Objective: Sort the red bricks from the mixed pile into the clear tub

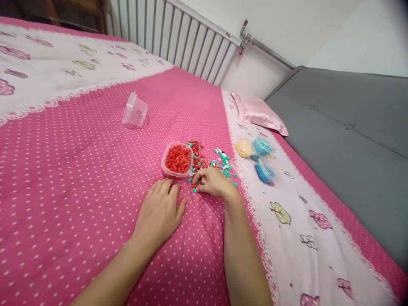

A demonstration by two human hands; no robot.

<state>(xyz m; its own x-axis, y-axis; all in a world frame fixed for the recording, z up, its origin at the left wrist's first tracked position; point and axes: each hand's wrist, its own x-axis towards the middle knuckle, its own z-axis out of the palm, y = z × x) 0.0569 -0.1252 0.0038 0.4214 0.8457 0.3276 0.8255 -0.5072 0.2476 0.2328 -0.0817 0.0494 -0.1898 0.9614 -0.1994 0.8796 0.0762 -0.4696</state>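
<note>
My left hand (161,210) lies flat on the pink dotted bedspread (79,170), fingers stretched out, holding nothing, just short of a clear tub of red pieces (177,160). My right hand (213,181) rests with curled fingers on a loose pile of red, green and white pieces (208,163) beside that tub. Its fingertips are pressed together among the pieces; what they pinch is too small to see.
An empty clear tub (135,110) lies tipped on its side farther up the bed. Tubs of yellow pieces (244,148) and blue pieces (264,172) stand to the right. A pink pillow (259,112), a grey sofa (350,140) and a white radiator (178,34) border the bed.
</note>
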